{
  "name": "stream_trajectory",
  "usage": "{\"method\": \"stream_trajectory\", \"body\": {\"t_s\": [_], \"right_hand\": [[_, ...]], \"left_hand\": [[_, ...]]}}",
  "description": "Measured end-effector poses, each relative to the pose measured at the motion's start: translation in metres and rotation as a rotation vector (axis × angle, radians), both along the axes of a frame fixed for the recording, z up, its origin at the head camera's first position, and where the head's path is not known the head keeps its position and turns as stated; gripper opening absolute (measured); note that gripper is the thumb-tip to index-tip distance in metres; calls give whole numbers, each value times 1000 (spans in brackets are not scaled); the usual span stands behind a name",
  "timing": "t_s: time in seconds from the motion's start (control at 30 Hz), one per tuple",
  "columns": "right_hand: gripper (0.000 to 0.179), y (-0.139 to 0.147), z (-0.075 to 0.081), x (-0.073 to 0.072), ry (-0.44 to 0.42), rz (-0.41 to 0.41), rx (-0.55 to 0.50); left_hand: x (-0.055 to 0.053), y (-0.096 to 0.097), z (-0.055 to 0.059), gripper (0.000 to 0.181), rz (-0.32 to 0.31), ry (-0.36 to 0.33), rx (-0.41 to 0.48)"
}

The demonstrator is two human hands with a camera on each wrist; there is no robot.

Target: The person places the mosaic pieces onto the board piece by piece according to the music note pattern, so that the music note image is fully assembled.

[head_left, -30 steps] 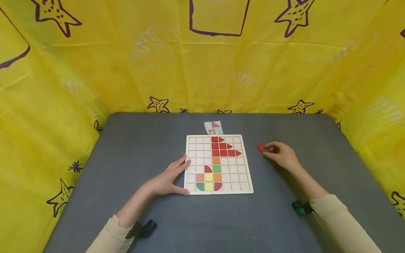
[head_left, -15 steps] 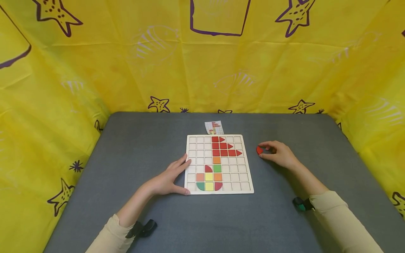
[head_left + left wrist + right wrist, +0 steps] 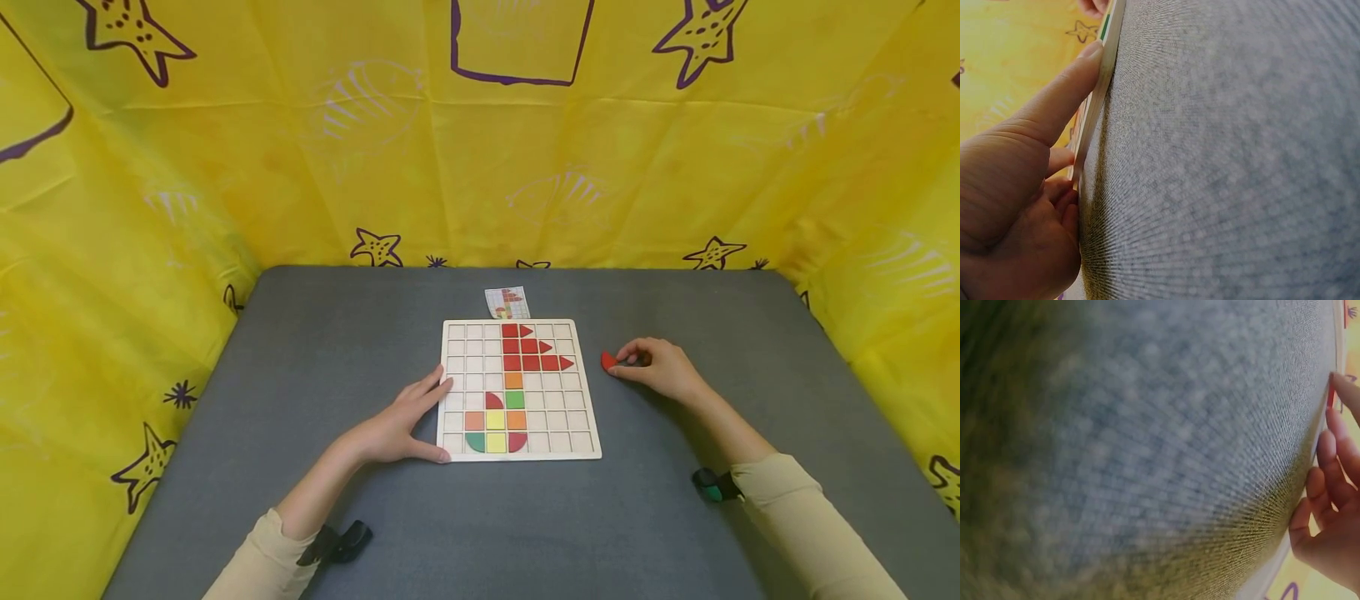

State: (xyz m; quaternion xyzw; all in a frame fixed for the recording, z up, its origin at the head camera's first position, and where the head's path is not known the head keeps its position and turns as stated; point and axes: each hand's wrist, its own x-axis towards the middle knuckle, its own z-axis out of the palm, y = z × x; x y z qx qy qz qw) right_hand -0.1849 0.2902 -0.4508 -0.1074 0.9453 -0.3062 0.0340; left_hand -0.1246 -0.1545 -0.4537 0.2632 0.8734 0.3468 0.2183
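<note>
A square wooden grid board [image 3: 562, 401] lies on the grey table, with coloured pieces set in some of its cells. My left hand [image 3: 392, 429] rests along the board's left side, its thumb by the near corner and its fingertips on the left rim. In the left wrist view the thumb [image 3: 1063, 94] lies nearly straight against the board's edge. To the right of the board, my right hand [image 3: 666, 367] pinches a red quarter-circle piece [image 3: 608, 361] between thumb and fingers, close to the table. Only a sliver of that piece [image 3: 1331, 397] shows in the right wrist view.
A small printed card [image 3: 507, 302] with a coloured grid pattern touches the board's far edge. Red squares and triangles [image 3: 530, 347] fill cells in the upper part. Green, yellow, orange and red pieces [image 3: 496, 421] sit lower down. Yellow cloth [image 3: 480, 183] hangs behind the grey table [image 3: 480, 533].
The red piece has turned in my right fingers and shifted slightly left and nearer to me. My left hand and the board hold still.
</note>
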Motion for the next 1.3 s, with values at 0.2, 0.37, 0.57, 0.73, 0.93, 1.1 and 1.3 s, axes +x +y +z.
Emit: {"method": "stream_trajectory", "body": {"t_s": [0.2, 0.37, 0.57, 0.73, 0.93, 1.1, 1.3], "right_hand": [[36, 2, -2, -3, 26, 110, -22], [37, 5, -4, -8, 84, 254, -42], [27, 7, -4, -10, 78, 242, -47], [25, 6, -4, -8, 62, 160, -17], [29, -4, 0, -4, 32, 49, -45], [31, -25, 5, 0, 5, 29, -144], [28, -64, 12, 4, -21, 141, -224]], "left_hand": [[0, 0, 0, 109, 1, 1, 4], [1, 0, 0, 109, 1, -3, 8], [1, 0, 1, 109, 3, -8, 7], [2, 1, 2, 108, 4, -5, 12], [2, 1, 2, 108, 4, -1, 9], [2, 1, 2, 108, 6, -6, 6], [0, 1, 1, 109, 9, -9, -2]]}}
